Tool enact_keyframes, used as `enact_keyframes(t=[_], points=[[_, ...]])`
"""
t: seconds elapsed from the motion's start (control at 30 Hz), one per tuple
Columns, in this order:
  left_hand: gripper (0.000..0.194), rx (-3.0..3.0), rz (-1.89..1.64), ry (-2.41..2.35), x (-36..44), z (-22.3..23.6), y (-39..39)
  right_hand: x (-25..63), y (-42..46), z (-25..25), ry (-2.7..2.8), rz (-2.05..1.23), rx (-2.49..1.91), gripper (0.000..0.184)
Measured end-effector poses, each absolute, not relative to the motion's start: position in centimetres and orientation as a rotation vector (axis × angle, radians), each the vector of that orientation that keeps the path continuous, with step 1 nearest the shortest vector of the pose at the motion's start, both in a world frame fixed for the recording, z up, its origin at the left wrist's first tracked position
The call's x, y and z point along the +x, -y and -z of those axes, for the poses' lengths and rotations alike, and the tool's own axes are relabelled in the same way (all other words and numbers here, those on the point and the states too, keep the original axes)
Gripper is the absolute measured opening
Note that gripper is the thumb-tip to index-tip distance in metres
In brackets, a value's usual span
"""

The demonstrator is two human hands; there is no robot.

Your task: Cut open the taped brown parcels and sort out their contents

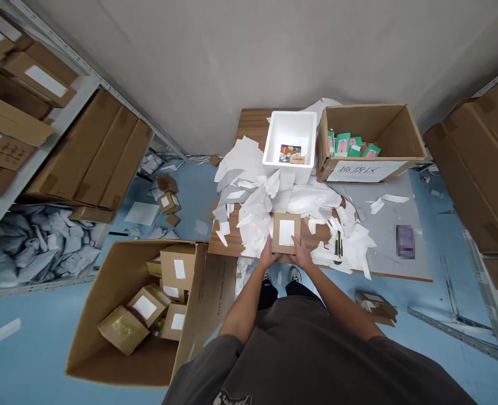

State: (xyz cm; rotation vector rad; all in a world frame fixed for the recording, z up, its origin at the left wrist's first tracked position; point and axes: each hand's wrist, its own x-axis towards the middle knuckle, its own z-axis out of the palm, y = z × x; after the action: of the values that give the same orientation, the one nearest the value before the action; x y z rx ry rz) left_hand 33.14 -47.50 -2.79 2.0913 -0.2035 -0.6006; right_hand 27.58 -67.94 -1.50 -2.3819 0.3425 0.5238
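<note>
Small cardboard box (pixel 276 235) is at the front edge of the bench (pixel 247 126), left of the edge's middle, white label (pixel 286 229) up. Both hands on it: left hand (pixel 267 256) gripping the lower left corner, right hand (pixel 302 253) gripping the lower right, fingers bent around the sides, right thumb by the label. Can't tell if the box rests on the bench or sits slightly lifted.

Main risk: a drop. Box is right at the front edge, grip only on the near corners; if one side slips, it could tip off towards my shoes (pixel 294 274). Right thumb could scuff or lift the label if it drags across.

Torn white paper (pixel 253 228) covers much of the bench, left edge to past the middle. It could slide under the box, or snag and pull other stuff along. Yellow-black cutter (pixel 338 247) lies on scraps near the front edge, right of my right hand; can't see if the blade is out. A sideways sweep could catch it, nick me, or knock it off.

Further back, white tub (pixel 290 125) and open carton (pixel 371 170) stand side by side near the far edge; out of harm's way unless the paper gets yanked.
</note>
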Motion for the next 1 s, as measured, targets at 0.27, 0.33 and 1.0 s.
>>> enact_keyframes(t=[0.27, 0.33, 1.0], points=[[0.081, 2.415, 0.439, 0.625, 35.5, -1.6, 47.5, 28.6, 67.8, 3.9, -0.360, -0.193, -1.751, 0.120], [0.077, 2.427, 0.525, 0.855, 35.2, -2.2, 48.0, 28.0, 68.2, 4.3, -0.423, -0.229, -1.738, 0.118], [0.083, 2.156, 0.673, 0.585, 37.7, -2.2, 47.8, 26.8, 66.6, -1.8, -0.452, -0.154, -2.240, 0.068]])
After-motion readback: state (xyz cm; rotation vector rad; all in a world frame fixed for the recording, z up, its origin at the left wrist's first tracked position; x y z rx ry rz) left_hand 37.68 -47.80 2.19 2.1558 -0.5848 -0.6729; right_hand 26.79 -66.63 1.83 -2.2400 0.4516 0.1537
